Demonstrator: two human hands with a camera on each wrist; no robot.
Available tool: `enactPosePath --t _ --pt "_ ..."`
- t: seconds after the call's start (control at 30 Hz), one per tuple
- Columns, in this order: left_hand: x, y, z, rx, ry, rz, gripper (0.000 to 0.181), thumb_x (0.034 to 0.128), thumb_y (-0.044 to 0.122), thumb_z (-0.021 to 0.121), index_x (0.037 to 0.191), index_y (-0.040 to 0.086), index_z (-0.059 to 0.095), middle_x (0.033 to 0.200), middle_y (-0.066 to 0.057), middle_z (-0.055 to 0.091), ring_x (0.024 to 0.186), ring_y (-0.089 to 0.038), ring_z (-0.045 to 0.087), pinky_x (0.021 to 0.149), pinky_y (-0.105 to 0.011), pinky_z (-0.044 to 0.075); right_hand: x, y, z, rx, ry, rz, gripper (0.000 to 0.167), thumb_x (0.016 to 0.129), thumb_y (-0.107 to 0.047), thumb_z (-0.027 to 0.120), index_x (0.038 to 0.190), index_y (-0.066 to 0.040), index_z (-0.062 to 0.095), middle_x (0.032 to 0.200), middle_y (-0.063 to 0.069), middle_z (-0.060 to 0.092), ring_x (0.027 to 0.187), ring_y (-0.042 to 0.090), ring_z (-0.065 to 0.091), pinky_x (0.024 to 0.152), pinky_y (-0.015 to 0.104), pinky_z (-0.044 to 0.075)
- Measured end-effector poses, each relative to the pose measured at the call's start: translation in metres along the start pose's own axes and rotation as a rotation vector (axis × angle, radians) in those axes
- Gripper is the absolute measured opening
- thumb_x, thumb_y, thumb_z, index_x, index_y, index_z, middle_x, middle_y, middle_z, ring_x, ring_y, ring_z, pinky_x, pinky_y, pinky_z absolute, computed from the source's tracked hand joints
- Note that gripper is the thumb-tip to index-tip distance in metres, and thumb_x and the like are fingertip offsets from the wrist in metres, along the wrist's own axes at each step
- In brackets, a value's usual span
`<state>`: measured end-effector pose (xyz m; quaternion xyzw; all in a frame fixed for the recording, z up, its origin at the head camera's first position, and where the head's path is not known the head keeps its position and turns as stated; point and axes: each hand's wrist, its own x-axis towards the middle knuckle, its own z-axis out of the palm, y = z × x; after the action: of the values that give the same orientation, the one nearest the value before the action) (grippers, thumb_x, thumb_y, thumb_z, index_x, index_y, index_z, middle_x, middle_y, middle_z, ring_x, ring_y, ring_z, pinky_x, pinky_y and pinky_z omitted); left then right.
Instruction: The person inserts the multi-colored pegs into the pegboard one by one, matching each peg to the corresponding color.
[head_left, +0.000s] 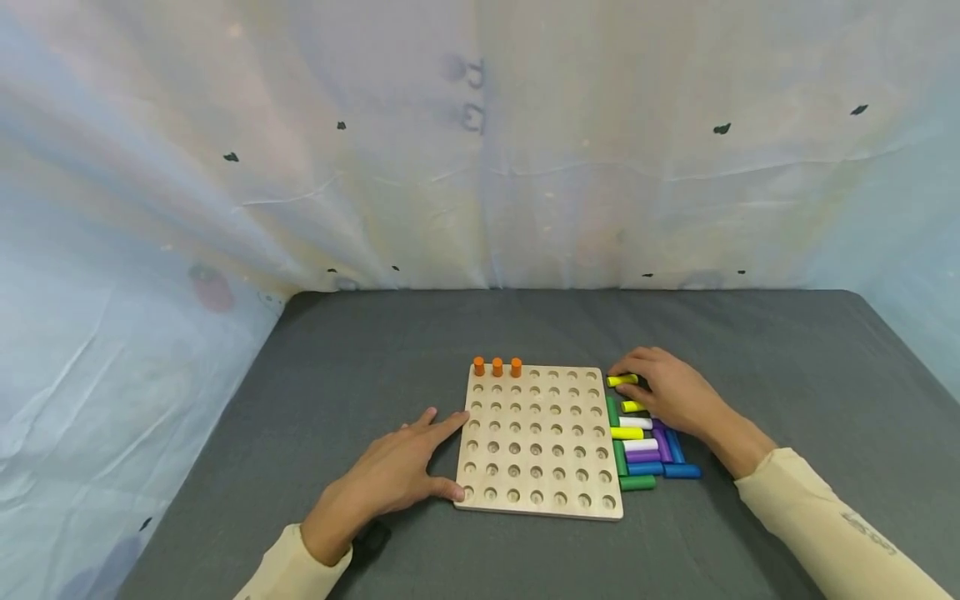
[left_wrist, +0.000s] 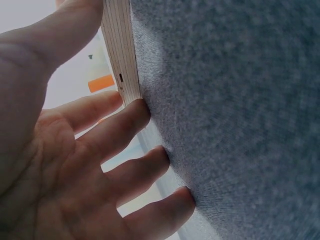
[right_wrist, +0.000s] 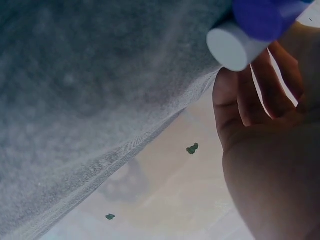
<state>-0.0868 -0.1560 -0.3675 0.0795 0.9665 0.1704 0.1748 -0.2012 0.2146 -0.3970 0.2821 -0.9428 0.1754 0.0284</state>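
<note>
A pale wooden pegboard [head_left: 536, 442] with rows of round holes lies on the grey cloth. Three orange pegs [head_left: 497, 367] stand upright at the left end of its far row. My left hand [head_left: 393, 467] is spread along the left edge, thumb and index finger touching the board; the left wrist view shows the other fingertips on the cloth. At the board's far right corner my right hand [head_left: 675, 392] pinches a yellow peg [head_left: 622, 381] between thumb and fingers. Another yellow peg [head_left: 633, 407] lies partly under that hand. In the right wrist view, a white peg [right_wrist: 229, 48] hides some fingertips.
Loose pegs lie along the board's right side: green [head_left: 637, 482], blue [head_left: 682, 472], purple [head_left: 642, 457], white [head_left: 636, 422] and yellow [head_left: 627, 433]. A light printed sheet [head_left: 555, 167] hangs behind the grey-covered table [head_left: 360, 358], with more sheeting at both sides.
</note>
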Motion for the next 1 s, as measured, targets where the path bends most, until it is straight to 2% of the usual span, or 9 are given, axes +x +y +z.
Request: enactPosePath --t 0.4,0.67,0.9,1.0 --pt "0.0007 -0.0006 0.0017 0.01 0.019 0.013 0.097 0.0692 0.055 0.082 0.153 0.039 0.037 0.158 -0.022 0.036 0.133 -0.056 0.045 0.101 -0.069 0.04 0.0002 -0.0021 -0.0005 0.05 0.03 0.077 0.02 0.096 -0.018 0.067 0.115 -0.012 0.07 0.115 0.009 0.07 0.104 0.026 0.063 0.094 0.053 0.05" --pt "0.0008 -0.0012 0.0017 0.013 0.027 0.014 0.097 0.0688 0.055 0.083 0.153 0.037 0.038 0.158 -0.022 0.037 0.134 -0.055 0.045 0.102 -0.069 0.04 -0.0004 -0.003 0.0 0.063 0.045 0.057 0.031 0.097 -0.017 0.065 0.128 -0.014 0.065 0.121 0.007 0.068 0.106 0.024 0.064 0.094 0.052 0.051" --pt "0.0005 -0.0009 0.0019 0.016 0.027 0.01 0.097 0.0686 0.055 0.083 0.153 0.038 0.038 0.158 -0.021 0.037 0.134 -0.055 0.045 0.101 -0.069 0.04 -0.0004 -0.0041 -0.0008 0.056 0.062 0.041 0.028 0.097 -0.016 0.065 0.124 -0.014 0.066 0.12 0.006 0.07 0.108 0.025 0.066 0.094 0.053 0.052" --pt "0.0007 -0.0007 0.0018 0.016 0.029 0.009 0.097 0.0686 0.056 0.082 0.153 0.039 0.038 0.158 -0.021 0.037 0.133 -0.056 0.045 0.1 -0.07 0.04 -0.0007 -0.0043 -0.0016 0.046 0.068 0.049 0.027 0.096 -0.016 0.066 0.123 -0.013 0.066 0.118 0.006 0.072 0.101 0.023 0.067 0.091 0.051 0.053"
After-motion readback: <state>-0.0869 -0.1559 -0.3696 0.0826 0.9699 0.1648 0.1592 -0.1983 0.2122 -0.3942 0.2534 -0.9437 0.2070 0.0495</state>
